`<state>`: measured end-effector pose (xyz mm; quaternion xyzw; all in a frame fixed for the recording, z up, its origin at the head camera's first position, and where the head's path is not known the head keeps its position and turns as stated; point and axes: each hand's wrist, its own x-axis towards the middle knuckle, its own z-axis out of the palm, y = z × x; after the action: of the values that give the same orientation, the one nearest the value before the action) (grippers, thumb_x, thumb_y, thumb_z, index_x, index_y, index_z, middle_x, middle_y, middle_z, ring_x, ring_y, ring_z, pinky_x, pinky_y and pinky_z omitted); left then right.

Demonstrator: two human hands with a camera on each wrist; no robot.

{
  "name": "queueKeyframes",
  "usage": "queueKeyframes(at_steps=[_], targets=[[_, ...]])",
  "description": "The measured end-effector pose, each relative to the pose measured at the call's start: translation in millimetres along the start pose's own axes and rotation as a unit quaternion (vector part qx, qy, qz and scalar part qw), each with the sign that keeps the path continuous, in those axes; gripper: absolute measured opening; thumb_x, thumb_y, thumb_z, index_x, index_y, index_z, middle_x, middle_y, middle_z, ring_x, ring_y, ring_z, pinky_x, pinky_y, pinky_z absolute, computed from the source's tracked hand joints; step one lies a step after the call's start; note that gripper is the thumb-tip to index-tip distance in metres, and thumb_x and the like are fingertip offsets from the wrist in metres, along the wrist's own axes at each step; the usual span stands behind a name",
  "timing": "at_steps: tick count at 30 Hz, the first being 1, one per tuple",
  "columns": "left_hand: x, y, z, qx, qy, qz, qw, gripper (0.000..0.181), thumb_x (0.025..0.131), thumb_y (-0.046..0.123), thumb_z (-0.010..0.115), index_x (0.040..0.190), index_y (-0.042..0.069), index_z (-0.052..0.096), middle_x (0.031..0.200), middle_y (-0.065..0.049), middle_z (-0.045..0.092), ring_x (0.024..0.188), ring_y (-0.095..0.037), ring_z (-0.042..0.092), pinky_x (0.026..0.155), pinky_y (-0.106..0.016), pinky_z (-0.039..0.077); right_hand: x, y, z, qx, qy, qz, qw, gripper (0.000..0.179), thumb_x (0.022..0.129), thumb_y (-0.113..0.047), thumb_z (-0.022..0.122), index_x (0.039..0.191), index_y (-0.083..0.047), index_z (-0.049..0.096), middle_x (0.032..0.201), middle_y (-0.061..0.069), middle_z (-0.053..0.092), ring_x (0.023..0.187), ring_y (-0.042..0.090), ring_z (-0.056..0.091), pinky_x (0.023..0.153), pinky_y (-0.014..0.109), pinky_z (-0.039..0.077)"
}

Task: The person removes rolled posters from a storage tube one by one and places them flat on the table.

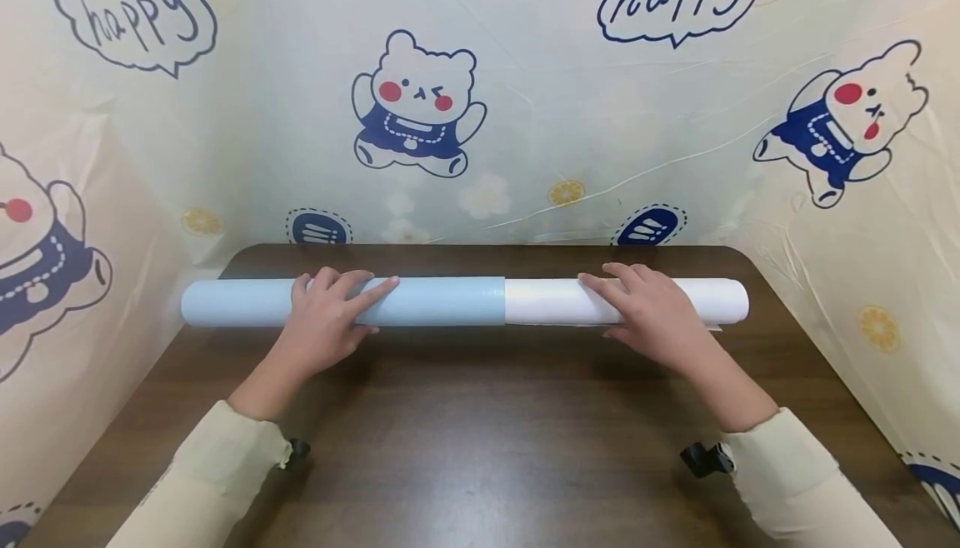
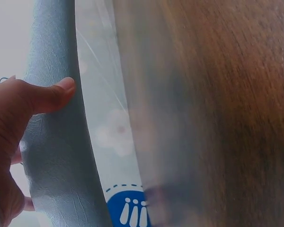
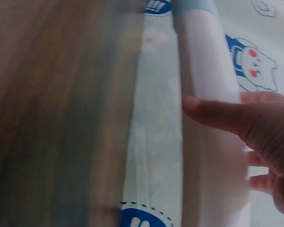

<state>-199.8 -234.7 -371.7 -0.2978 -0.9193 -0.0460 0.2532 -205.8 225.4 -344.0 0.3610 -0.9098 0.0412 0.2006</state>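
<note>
A long roll of sheet material, with a light blue part (image 1: 450, 301) on the left and a white part (image 1: 543, 301) on the right, lies crosswise before me near the table's far side. My left hand (image 1: 322, 321) grips the blue part, its fingers over the top and its thumb (image 2: 61, 92) on the near side. On the white part, my right hand (image 1: 654, 313) holds on in the same way, with the thumb (image 3: 203, 109) across the near face. Both wrist views show backdrop between the roll and the table, so the roll is raised off the tabletop.
Beneath the roll is a dark brown wooden table (image 1: 480, 431) with rounded far corners. A pale curtain (image 1: 540, 115) printed with cartoon bears and "happy" bubbles hangs behind the table and along both sides. Small black devices (image 1: 705, 460) are worn at both wrists.
</note>
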Motion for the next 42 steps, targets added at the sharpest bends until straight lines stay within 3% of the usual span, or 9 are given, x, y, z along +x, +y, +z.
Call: queueKeyframes(at_steps=[7,22,30,42], targets=[[-0.1,0.9,-0.1,0.000,-0.010,-0.006,0.9999,0.097,0.065,0.021,0.092,0.148,0.033,0.042,0.127,-0.015,0.055,0.104,-0.037,0.046,0.090,-0.077,0.030,-1.8,-3.4,5.1,-0.034,-0.008,-0.003,0.9994,0.077,0.068,-0.019,0.090,0.136,-0.020,0.055,0.121,0.018,0.062,0.105,0.038,0.059,0.085,0.052,0.051],[-2.9,-0.3,0.7,0.008,-0.030,-0.016,0.9994,0.096,0.066,0.023,0.091,0.148,0.033,0.042,0.128,-0.015,0.055,0.106,-0.038,0.047,0.090,-0.078,0.030,-10.2,0.3,5.5,-0.066,-0.015,0.011,0.9976,0.076,0.071,-0.015,0.088,0.138,-0.023,0.054,0.122,0.019,0.063,0.105,0.039,0.061,0.087,0.055,0.051],[-4.6,-2.1,-0.5,0.007,-0.031,-0.021,0.9993,0.095,0.066,0.022,0.091,0.147,0.032,0.044,0.127,-0.015,0.055,0.104,-0.037,0.045,0.089,-0.077,0.031,-17.3,10.1,3.3,-0.064,-0.004,0.011,0.9979,0.077,0.069,-0.012,0.088,0.137,-0.023,0.054,0.118,0.019,0.064,0.102,0.039,0.062,0.083,0.056,0.052],[-6.3,-7.4,-1.0,0.002,-0.056,-0.044,0.9974,0.092,0.067,0.021,0.091,0.146,0.033,0.044,0.129,-0.015,0.055,0.107,-0.038,0.045,0.092,-0.077,0.028,-39.5,29.0,4.6,-0.046,0.018,0.020,0.9986,0.081,0.063,-0.010,0.091,0.134,-0.024,0.055,0.113,0.019,0.066,0.096,0.039,0.063,0.076,0.055,0.054]])
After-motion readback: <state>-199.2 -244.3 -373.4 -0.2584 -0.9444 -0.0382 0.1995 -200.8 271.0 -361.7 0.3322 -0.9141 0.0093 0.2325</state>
